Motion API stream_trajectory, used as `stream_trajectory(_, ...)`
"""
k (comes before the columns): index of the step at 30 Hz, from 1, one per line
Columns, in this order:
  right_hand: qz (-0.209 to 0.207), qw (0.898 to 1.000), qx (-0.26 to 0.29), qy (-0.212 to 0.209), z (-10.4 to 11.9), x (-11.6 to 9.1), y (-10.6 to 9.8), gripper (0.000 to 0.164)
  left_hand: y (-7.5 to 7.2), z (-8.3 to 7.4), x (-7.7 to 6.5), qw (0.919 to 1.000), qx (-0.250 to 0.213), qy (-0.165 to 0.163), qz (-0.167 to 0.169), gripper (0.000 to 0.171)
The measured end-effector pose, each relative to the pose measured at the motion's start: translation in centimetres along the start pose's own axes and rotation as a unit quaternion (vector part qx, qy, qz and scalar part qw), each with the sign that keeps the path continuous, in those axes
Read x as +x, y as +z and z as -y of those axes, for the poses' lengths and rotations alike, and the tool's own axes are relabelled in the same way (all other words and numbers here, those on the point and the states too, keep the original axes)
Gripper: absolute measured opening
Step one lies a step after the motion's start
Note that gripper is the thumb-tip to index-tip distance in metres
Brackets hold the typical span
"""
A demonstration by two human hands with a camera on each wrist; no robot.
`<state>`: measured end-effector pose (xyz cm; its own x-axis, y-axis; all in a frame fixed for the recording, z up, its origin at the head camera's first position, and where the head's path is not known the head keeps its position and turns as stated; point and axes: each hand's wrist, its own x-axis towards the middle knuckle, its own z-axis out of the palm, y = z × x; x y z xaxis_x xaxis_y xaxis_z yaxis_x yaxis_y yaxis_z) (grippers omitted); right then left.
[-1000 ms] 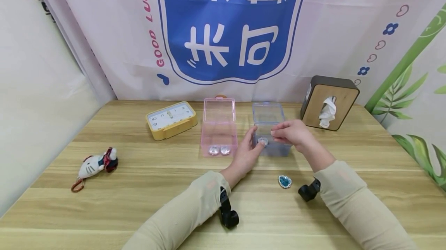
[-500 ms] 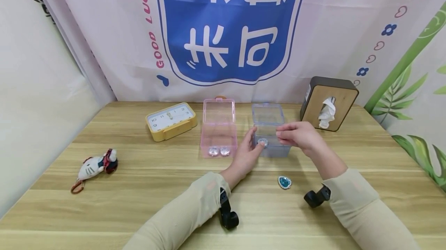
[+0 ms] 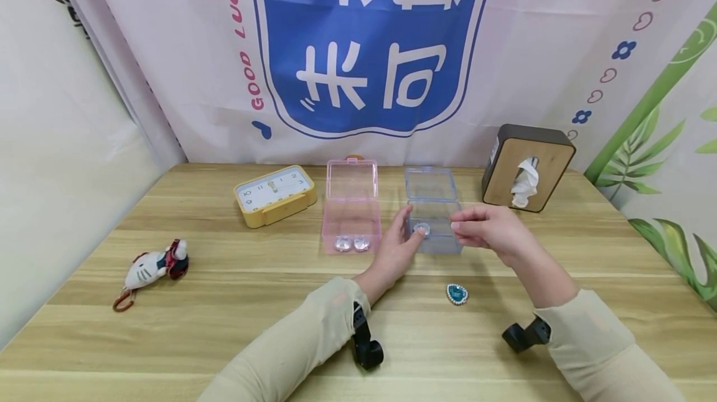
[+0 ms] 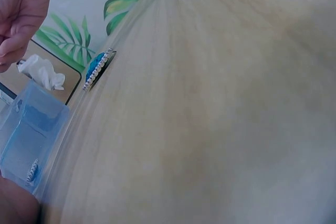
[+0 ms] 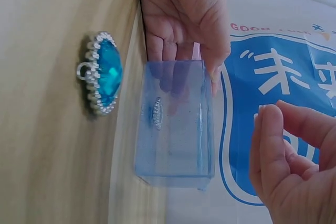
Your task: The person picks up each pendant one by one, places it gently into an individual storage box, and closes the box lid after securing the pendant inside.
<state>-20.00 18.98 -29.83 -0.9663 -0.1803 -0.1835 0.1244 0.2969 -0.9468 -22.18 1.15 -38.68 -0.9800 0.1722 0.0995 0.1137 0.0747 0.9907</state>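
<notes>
A see-through blue plastic box stands with its lid raised. My left hand grips its left side, thumb toward the front. Inside lies a gem with a beaded silver rim. At the box's right edge is my right hand, its fingertips loosely together and nothing visible between them. A teal heart-shaped gem pendant lies on the table in front of the box; its beaded rim and small metal loop show in the right wrist view. To the left, an open pink box contains two clear gems.
A yellow clock lies at the back left. Farther left is a white plush keychain with an orange-brown clip. A wood-fronted tissue box stands at the back right. Behind the table hangs a printed cloth.
My right hand has drawn back from over the blue box, moving right and slightly toward me. My left hand and the gems have stayed in place.
</notes>
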Motion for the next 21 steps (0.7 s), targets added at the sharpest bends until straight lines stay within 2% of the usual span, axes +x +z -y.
stream_trajectory(13, 0.03, 0.999, -0.023, 0.003, -1.8, -1.4, -0.4, 0.038, -0.1, 0.2, 0.1, 0.9999, -0.005, -0.008, 0.005, 0.06)
stream_trajectory(21, 0.054, 0.997, -0.052, 0.007, -3.0, -2.0, -0.6, 0.041, 0.0, 0.1, 0.1, 0.9999, -0.008, 0.008, 0.002, 0.059)
